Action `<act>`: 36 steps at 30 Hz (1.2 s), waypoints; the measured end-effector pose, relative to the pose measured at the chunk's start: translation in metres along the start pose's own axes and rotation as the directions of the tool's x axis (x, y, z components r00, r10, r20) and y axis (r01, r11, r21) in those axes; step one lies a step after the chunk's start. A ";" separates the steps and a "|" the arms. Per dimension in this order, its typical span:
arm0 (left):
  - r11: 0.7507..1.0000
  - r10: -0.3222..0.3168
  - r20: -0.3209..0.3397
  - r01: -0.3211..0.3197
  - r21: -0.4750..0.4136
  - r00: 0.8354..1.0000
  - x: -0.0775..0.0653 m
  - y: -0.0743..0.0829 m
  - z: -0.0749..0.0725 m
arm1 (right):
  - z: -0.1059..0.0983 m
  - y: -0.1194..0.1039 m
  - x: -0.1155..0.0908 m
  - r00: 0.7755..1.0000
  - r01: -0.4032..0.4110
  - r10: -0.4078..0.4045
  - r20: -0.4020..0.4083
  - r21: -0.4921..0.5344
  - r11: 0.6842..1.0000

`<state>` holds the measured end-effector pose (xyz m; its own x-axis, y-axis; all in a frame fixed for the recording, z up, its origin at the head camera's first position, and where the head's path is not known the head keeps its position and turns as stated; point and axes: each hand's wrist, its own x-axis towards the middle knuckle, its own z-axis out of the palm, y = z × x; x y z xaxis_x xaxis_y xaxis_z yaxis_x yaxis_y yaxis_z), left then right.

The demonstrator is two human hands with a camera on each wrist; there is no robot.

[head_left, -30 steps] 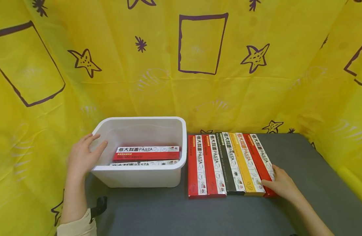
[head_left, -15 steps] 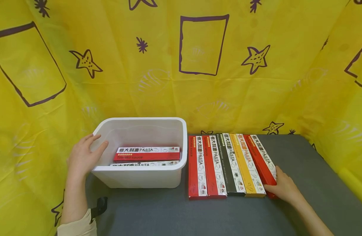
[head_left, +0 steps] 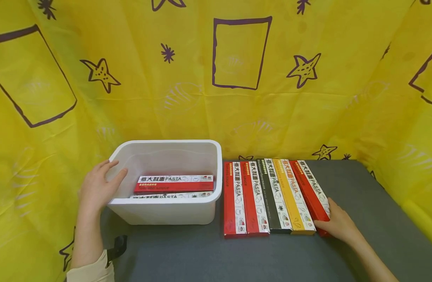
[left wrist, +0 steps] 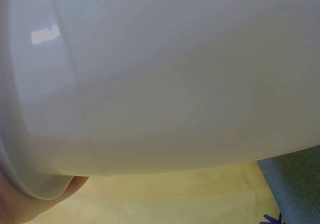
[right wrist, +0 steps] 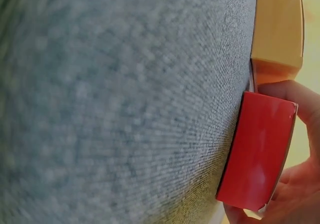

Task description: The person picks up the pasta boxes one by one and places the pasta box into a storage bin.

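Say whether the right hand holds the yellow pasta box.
No, the right hand grips the red pasta box to the right of the yellow pasta box.

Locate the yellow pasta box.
In the head view, the yellow pasta box lies right of the white bin, between the black box and the rightmost red box.
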<state>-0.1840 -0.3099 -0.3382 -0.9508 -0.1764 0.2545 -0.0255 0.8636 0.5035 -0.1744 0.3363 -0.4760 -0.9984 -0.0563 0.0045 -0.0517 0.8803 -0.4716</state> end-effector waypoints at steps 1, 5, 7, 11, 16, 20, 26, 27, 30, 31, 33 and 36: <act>1.000 0.002 -0.002 -0.002 0.000 1.000 0.000 0.000 0.000 | 0.000 0.000 0.000 1.000 -0.003 0.003 -0.001 0.001 1.000; 1.000 -0.001 0.002 0.001 -0.003 1.000 -0.001 0.000 -0.001 | -0.002 0.002 0.000 0.999 -0.037 0.037 0.010 -0.009 0.999; 1.000 -0.003 0.006 0.003 -0.001 1.000 -0.001 0.001 -0.001 | -0.003 0.004 0.000 0.998 -0.056 0.056 0.013 -0.007 0.998; 1.000 -0.006 0.011 0.006 0.007 1.000 0.000 0.000 0.000 | -0.006 0.005 -0.003 0.996 -0.091 0.091 -0.004 0.011 0.996; 1.000 0.003 0.003 -0.003 0.002 1.000 0.000 0.000 -0.001 | -0.011 0.002 -0.006 0.989 -0.142 0.144 -0.036 0.048 0.989; 1.000 0.001 0.004 -0.001 -0.004 1.000 0.000 0.000 -0.001 | -0.016 -0.004 -0.007 0.983 -0.171 0.175 -0.062 0.069 0.983; 1.000 -0.023 0.013 0.023 -0.012 1.000 -0.001 0.000 0.000 | -0.023 -0.018 -0.010 0.968 -0.205 0.220 -0.121 0.126 0.971; 1.000 -0.023 0.013 0.024 -0.013 1.000 -0.001 0.000 0.000 | -0.025 -0.020 -0.010 0.967 -0.203 0.220 -0.129 0.135 0.970; 1.000 -0.025 0.013 0.025 -0.015 1.000 -0.001 0.000 0.000 | -0.029 -0.027 -0.011 0.967 -0.185 0.205 -0.150 0.135 0.973; 1.000 -0.026 0.013 0.026 -0.014 1.000 -0.001 0.000 0.000 | -0.030 -0.030 -0.011 0.968 -0.179 0.199 -0.155 0.134 0.975; 1.000 -0.027 0.013 0.027 -0.014 1.000 -0.001 0.000 -0.001 | -0.033 -0.036 -0.010 0.969 -0.165 0.187 -0.160 0.139 0.976; 0.999 -0.031 0.014 0.031 -0.014 0.999 -0.001 -0.001 -0.001 | -0.037 -0.046 -0.009 0.972 -0.145 0.169 -0.162 0.153 0.978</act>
<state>-0.1831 -0.3108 -0.3379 -0.9540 -0.1959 0.2271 -0.0502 0.8509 0.5230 -0.1639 0.3139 -0.4217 -0.9831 0.1704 0.0673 0.0972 0.7966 -0.5966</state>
